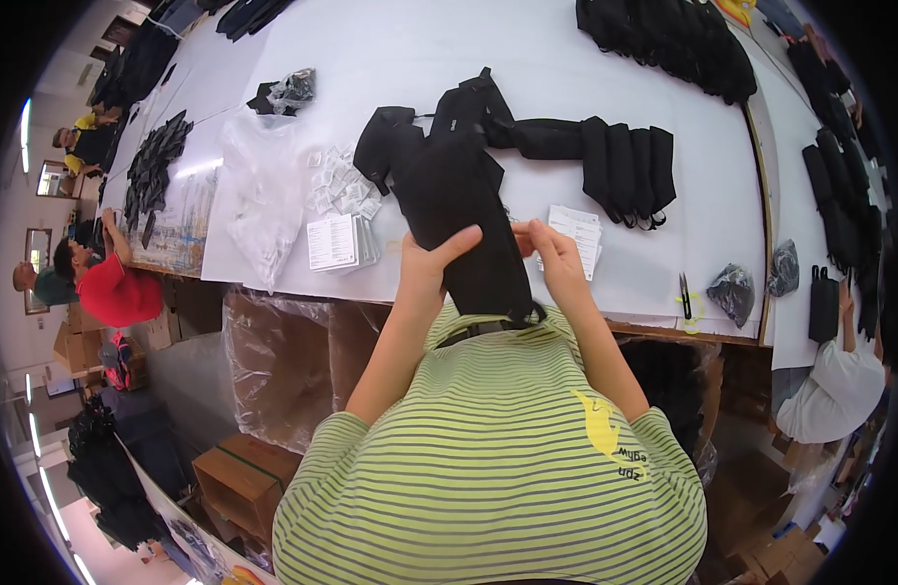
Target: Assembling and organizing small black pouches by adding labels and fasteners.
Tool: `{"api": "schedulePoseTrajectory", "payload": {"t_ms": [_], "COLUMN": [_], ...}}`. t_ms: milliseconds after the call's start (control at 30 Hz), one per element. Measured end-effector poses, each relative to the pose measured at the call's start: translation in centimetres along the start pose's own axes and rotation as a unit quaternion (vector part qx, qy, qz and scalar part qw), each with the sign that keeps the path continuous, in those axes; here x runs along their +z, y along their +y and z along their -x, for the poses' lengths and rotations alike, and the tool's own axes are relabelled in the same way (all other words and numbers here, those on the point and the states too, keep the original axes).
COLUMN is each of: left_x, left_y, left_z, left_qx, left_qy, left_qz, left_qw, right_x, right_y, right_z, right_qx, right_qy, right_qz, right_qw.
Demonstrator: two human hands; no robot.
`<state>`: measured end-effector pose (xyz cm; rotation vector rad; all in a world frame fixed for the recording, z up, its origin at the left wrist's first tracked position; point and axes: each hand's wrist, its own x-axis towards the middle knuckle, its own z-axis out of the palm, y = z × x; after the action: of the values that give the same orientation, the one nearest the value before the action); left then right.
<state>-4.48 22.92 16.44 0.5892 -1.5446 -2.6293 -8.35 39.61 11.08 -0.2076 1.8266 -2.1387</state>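
A long black fabric pouch (459,200) lies slantwise over the table's front edge, its near end against my striped shirt. My left hand (434,261) grips its left side, thumb on top and fingers underneath. At the pouch's right edge, my right hand (558,258) is closed with thumb and fingertips pinched together; what lies between them is too small to make out. Beside that hand rests a stack of white printed cards (581,230). More black pouches (468,107) lie just beyond, touching the held one, and a row of them (629,161) extends to the right.
Left of the pouch are a second card stack (334,244), a heap of small white packets (344,183) and clear plastic bags (259,195). Thread snips (685,294) and a plastic-wrapped black bundle (732,294) sit near the right edge. Other people work at both sides.
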Motion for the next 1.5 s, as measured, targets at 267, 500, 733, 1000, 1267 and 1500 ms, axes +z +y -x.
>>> {"api": "schedulePoseTrajectory", "payload": {"t_ms": [267,500,733,1000,1267,1500], "left_x": [1.5,1.4,-1.2,-2.7,-0.1,-0.6], "left_y": [1.0,0.8,1.2,2.1,2.9,2.1], "left_z": [1.3,1.3,-1.4,-1.9,0.9,0.9], "left_qx": [-0.074,-0.097,-0.143,-0.083,0.075,0.115], "left_qy": [-0.108,-0.087,-0.022,-0.041,-0.092,-0.036], "left_qz": [-0.097,-0.100,0.147,0.183,-0.192,-0.265], "left_qw": [0.987,0.987,0.978,0.979,0.974,0.957], "right_x": [1.0,0.0,1.5,0.8,1.2,-2.5], "right_y": [-5.0,-5.7,-7.0,-7.6,-10.0,-9.3], "right_z": [-1.5,-0.6,2.8,3.5,1.0,-4.3], "right_qx": [-0.192,-0.267,-0.230,-0.226,-0.430,-0.395], "right_qy": [0.131,0.136,-0.046,-0.157,-0.113,0.098], "right_qz": [-0.094,0.100,0.137,0.169,0.478,0.445], "right_qw": [0.968,0.949,0.962,0.946,0.758,0.798]}}
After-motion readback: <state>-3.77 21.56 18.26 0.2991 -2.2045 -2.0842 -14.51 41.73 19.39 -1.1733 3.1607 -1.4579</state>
